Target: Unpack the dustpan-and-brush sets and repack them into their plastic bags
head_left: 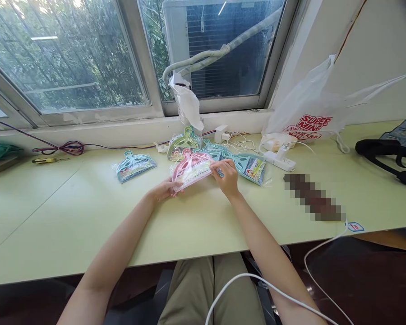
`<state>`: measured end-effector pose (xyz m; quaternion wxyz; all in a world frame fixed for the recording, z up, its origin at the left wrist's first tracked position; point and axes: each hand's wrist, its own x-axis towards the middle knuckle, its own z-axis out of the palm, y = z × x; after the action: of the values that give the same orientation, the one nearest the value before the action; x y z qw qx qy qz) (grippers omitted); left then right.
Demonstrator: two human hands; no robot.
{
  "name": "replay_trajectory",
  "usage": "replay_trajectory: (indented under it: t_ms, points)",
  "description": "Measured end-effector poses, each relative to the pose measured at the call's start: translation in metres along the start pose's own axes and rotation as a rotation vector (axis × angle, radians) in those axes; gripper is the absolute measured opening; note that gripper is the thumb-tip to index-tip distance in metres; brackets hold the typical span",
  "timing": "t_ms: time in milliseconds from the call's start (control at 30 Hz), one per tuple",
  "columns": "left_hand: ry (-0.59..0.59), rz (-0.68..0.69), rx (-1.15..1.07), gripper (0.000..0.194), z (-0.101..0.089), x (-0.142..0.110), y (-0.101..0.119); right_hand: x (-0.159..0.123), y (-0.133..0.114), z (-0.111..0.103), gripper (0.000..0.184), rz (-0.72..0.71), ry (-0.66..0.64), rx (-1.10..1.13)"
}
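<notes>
Between my hands is a pink mini dustpan-and-brush set (192,169) in clear plastic wrapping, tilted above the table. My left hand (165,189) grips its lower left corner, thumb on top. At the upper right edge, my right hand (226,176) pinches the wrapping with thumb and fingers. Behind the pink set lie a green wrapped set (186,140) and blue-green wrapped sets (252,167), partly covered by it and by my right hand. A light blue wrapped set (135,167) rests apart, to the left.
On the pale green table (71,225) are a yellow-handled screwdriver (45,160), coiled dark cable (71,147) and a white power strip (279,160). A white plastic bag (307,104) and black straps (385,158) are on the right. A white cable (243,276) crosses my right forearm.
</notes>
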<state>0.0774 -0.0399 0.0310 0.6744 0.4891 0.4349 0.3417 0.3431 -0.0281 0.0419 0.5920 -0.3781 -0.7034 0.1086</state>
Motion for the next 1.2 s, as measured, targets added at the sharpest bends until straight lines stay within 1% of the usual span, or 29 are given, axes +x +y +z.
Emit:
replay_trajectory:
  t_ms: [67,133,233,300,467,600,767,867,933,967,1067,1133,1200]
  points:
    - [-0.018,0.01,0.043,0.033,0.001,0.0,0.001,0.002,0.001,0.001,0.014,0.008,0.067,-0.006]
    - [-0.023,0.037,0.069,0.032,0.002,-0.001,0.002,0.004,0.003,0.003,0.013,0.041,0.1,0.023]
    - [-0.033,0.076,0.103,0.033,0.002,-0.002,0.003,0.006,0.008,0.006,0.012,0.125,0.048,0.124]
    - [-0.033,0.094,0.117,0.035,0.002,-0.002,0.002,0.006,0.009,0.007,0.012,0.156,0.023,0.169]
    - [-0.019,0.137,0.152,0.045,0.009,-0.001,0.001,0.006,0.008,0.006,0.01,0.149,0.074,0.204]
    - [0.011,0.156,0.243,0.045,0.019,0.0,0.004,0.006,0.007,0.006,0.012,0.144,0.108,0.202]
    - [0.026,0.173,0.271,0.046,0.028,-0.004,0.01,0.006,0.004,0.004,0.012,0.127,0.137,0.166]
    - [0.003,0.191,0.31,0.046,0.028,-0.005,0.011,0.004,0.005,0.003,0.008,0.11,0.126,0.162]
    - [-0.038,0.202,0.341,0.051,0.027,-0.006,0.011,0.003,0.007,0.005,0.004,0.121,0.11,0.2]
    - [-0.057,0.205,0.35,0.055,0.027,-0.006,0.011,0.003,0.009,0.006,0.006,0.14,0.101,0.228]
    - [-0.078,0.205,0.353,0.064,0.03,-0.007,0.01,0.002,0.018,0.01,0.019,0.243,0.082,0.292]
    - [-0.071,0.192,0.349,0.065,0.031,-0.008,0.011,0.002,0.024,0.011,0.033,0.336,0.076,0.291]
    - [-0.068,0.171,0.348,0.066,0.032,-0.008,0.011,0.003,0.03,0.011,0.05,0.439,0.064,0.26]
